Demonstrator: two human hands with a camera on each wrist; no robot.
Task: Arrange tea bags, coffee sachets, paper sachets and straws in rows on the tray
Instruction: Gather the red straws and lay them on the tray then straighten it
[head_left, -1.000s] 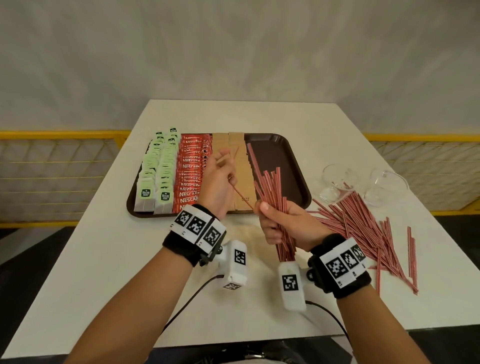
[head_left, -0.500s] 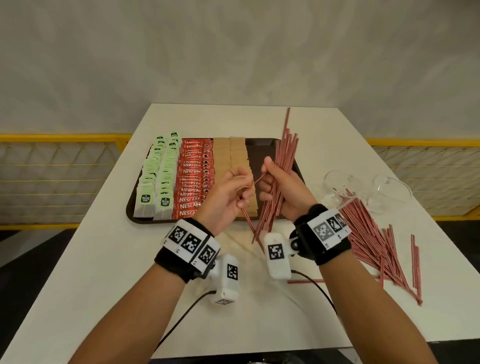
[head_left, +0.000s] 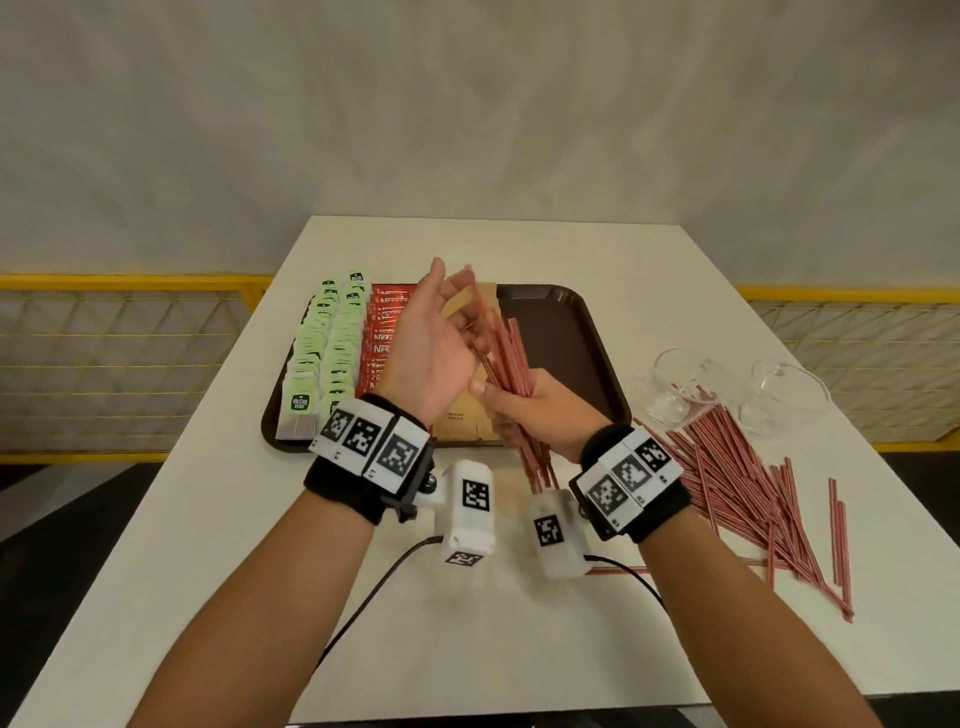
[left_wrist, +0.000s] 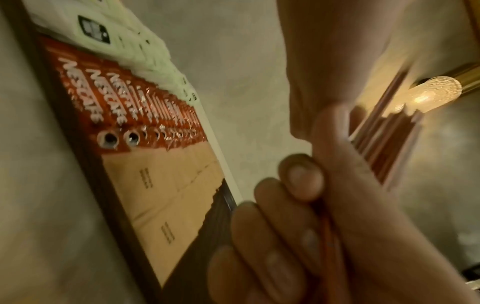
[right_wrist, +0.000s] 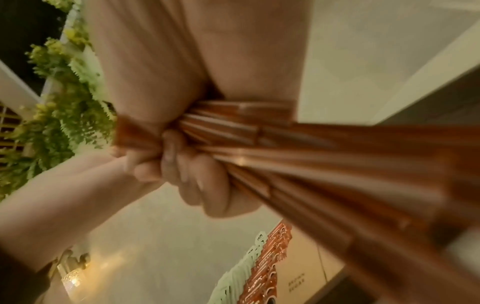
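My right hand (head_left: 519, 410) grips a bundle of red striped straws (head_left: 511, 358) slanting over the brown tray (head_left: 561, 353); the right wrist view shows its fingers (right_wrist: 207, 179) curled round the straws (right_wrist: 324, 154). My left hand (head_left: 447, 312) is raised beside the bundle's upper ends, palm turned toward it and fingers extended. On the tray lie rows of green tea bags (head_left: 317, 353), red coffee sachets (head_left: 382, 332) and brown paper sachets (head_left: 467, 415). The tray's right part is bare. The left wrist view shows the sachet rows (left_wrist: 166, 181) and straw ends (left_wrist: 387, 148).
A loose heap of straws (head_left: 743, 478) lies on the white table right of the tray, with two overturned clear glasses (head_left: 680, 384) (head_left: 784, 400) behind it. Camera cables trail toward the front edge. A yellow railing runs behind the table.
My left hand has let go of the single straw it pinched and opened against the bundle. My right hand has tilted the bundle so its tops lean left and lower.
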